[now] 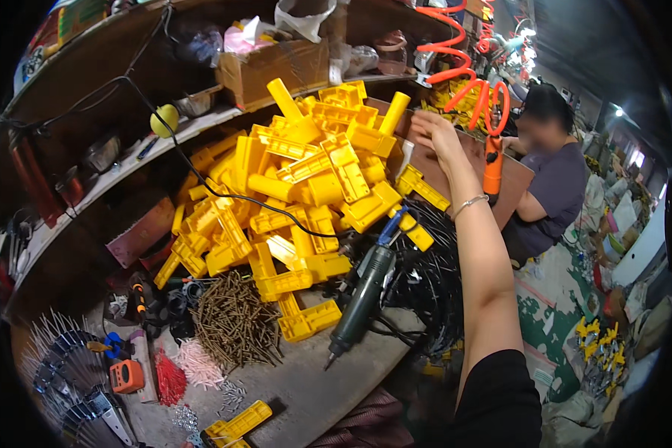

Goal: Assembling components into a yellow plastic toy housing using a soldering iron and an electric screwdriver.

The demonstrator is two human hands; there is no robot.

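Observation:
My right arm reaches up the right side of the head view, black sleeve at the elbow and a bracelet on the wrist. At its end my right hand (pixel 438 137) is raised beside the pile's upper right. Its fingers are stretched out and apart, and I see nothing held in them. The large pile of yellow plastic parts (pixel 306 183), some with tubular handles, is nearest to it. Just right of the hand, an orange air screwdriver (pixel 493 166) hangs from a coiled red hose (pixel 444 48). My left hand is not in view.
A dark green power screwdriver (pixel 362 299) lies below the pile, near black cables (pixel 425 287). Long screws (pixel 235 317), pink pins (pixel 199 364), red pieces (pixel 170 378) and a yellow part (pixel 239 424) are on the bench (pixel 313 381). Another person (pixel 549 172) sits at right.

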